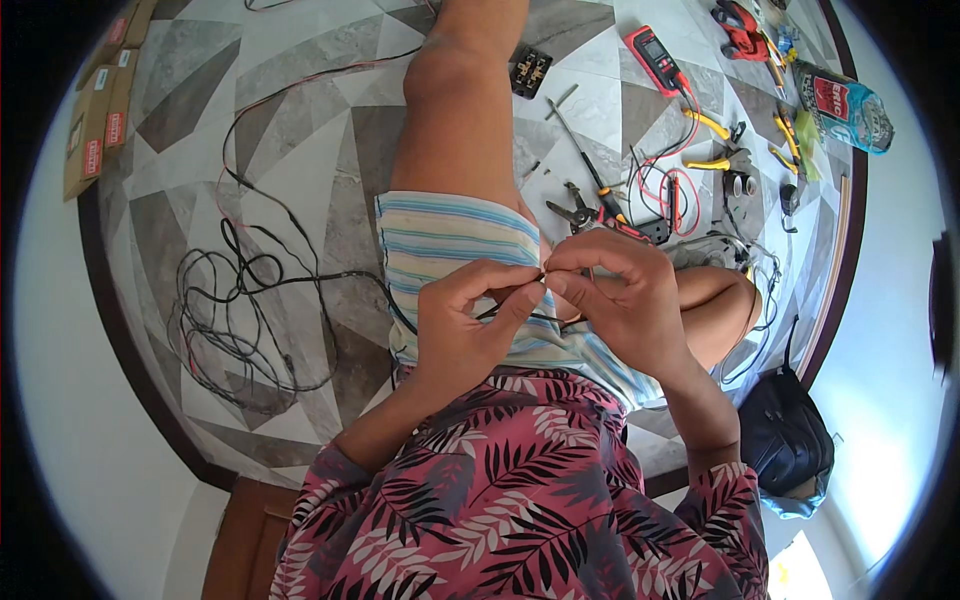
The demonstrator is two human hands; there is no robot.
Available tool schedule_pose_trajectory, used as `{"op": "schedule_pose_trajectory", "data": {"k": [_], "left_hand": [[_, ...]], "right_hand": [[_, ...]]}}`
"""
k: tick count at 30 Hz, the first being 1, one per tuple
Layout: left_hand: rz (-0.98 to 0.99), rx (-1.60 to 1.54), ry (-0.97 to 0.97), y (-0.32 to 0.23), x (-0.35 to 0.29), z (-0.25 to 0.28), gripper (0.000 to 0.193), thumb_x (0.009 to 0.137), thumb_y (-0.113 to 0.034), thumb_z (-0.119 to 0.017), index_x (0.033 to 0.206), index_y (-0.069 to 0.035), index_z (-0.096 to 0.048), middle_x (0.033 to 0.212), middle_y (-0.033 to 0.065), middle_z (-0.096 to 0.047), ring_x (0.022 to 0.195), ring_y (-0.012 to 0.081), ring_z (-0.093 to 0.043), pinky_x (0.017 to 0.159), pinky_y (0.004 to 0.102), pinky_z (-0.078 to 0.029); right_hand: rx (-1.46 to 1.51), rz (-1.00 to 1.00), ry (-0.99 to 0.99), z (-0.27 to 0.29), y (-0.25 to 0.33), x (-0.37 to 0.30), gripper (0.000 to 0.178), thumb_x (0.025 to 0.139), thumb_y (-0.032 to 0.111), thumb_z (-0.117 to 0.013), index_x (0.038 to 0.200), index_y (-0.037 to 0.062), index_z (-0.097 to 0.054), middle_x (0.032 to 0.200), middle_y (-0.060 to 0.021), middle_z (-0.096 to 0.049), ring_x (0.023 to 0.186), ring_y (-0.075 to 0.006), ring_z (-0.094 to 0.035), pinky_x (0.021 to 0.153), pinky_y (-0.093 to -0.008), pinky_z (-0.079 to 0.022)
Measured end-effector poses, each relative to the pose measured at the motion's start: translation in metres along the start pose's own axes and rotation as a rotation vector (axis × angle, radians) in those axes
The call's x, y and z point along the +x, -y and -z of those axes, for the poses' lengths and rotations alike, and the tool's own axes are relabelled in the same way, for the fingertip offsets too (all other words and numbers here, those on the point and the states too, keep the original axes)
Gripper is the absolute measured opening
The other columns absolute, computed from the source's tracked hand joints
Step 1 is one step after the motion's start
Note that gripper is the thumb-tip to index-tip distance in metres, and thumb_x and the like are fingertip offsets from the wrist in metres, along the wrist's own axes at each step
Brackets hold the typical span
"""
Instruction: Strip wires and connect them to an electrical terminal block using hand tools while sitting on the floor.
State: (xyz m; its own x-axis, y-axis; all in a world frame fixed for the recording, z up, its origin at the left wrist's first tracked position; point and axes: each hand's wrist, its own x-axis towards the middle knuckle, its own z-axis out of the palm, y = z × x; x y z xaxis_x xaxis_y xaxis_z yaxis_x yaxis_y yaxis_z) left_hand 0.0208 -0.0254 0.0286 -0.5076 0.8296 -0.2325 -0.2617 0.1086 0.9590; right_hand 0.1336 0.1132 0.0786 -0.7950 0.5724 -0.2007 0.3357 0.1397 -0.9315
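My left hand [462,322] and my right hand [618,298] meet over my lap, fingertips almost touching. Both pinch a thin black wire [497,311] between thumb and forefinger; its end sits where the fingers meet. The wire runs left and down across my striped shorts [450,235]. My leg stretches away over the patterned floor [300,130].
A tangle of black and red wire [240,300] lies on the floor at left. Pliers [578,212], a screwdriver [580,150], a red multimeter [655,58], yellow-handled cutters [715,160] and a bottle [845,105] lie at right. A black bag [785,435] sits lower right. Cardboard boxes [100,100] lie far left.
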Motion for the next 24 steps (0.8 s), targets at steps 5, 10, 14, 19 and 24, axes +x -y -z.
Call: {"op": "schedule_pose_trajectory", "data": {"k": [5, 10, 14, 19, 24], "left_hand": [[0.086, -0.124, 0.018, -0.006, -0.002, 0.001, 0.014, 0.086, -0.004, -0.07, 0.098, 0.004, -0.069, 0.089, 0.0084, -0.07, 0.081, 0.011, -0.065, 0.074, 0.0239, -0.051], [0.065, -0.207, 0.049, -0.006, -0.005, 0.003, 0.014, 0.086, -0.003, -0.069, 0.099, 0.005, -0.068, 0.095, 0.0097, -0.069, 0.086, 0.0115, -0.064, 0.078, 0.0245, -0.051], [0.206, -0.324, 0.04, -0.017, -0.005, 0.001, 0.017, 0.087, -0.003, -0.068, 0.102, 0.005, -0.068, 0.094, 0.0093, -0.068, 0.087, 0.0122, -0.064, 0.08, 0.0244, -0.051], [0.119, -0.309, 0.053, -0.014, -0.008, -0.003, 0.021, 0.086, -0.003, -0.069, 0.106, 0.004, -0.067, 0.092, 0.0089, -0.068, 0.082, 0.0119, -0.064, 0.075, 0.0242, -0.05], [-0.134, -0.1, 0.036, -0.008, -0.009, -0.005, 0.023, 0.083, -0.002, -0.071, 0.106, 0.0, -0.069, 0.087, 0.0102, -0.069, 0.076, 0.0129, -0.064, 0.067, 0.0248, -0.05]], "right_hand": [[0.045, -0.077, 0.053, 0.0, 0.002, -0.003, 0.01, 0.081, -0.002, -0.07, 0.09, -0.0038, -0.068, 0.089, -0.0095, -0.068, 0.077, -0.0135, -0.062, 0.068, -0.0263, -0.049], [0.049, 0.05, 0.021, 0.0, 0.0, -0.008, 0.014, 0.077, -0.006, -0.071, 0.09, -0.0008, -0.068, 0.08, -0.0102, -0.067, 0.072, -0.0193, -0.064, 0.064, -0.0283, -0.049], [0.036, 0.083, 0.04, 0.004, -0.002, -0.007, 0.015, 0.076, -0.007, -0.07, 0.09, -0.0005, -0.068, 0.079, -0.0099, -0.067, 0.072, -0.0189, -0.064, 0.063, -0.0286, -0.049], [0.005, 0.121, 0.053, 0.007, -0.001, -0.008, 0.016, 0.076, -0.008, -0.071, 0.09, -0.0005, -0.069, 0.08, -0.0108, -0.067, 0.07, -0.0168, -0.064, 0.06, -0.0274, -0.048], [0.114, 0.024, 0.039, 0.005, 0.006, -0.017, 0.015, 0.077, -0.008, -0.069, 0.09, -0.0014, -0.069, 0.083, -0.0106, -0.067, 0.069, -0.0137, -0.063, 0.058, -0.0255, -0.047]]}}
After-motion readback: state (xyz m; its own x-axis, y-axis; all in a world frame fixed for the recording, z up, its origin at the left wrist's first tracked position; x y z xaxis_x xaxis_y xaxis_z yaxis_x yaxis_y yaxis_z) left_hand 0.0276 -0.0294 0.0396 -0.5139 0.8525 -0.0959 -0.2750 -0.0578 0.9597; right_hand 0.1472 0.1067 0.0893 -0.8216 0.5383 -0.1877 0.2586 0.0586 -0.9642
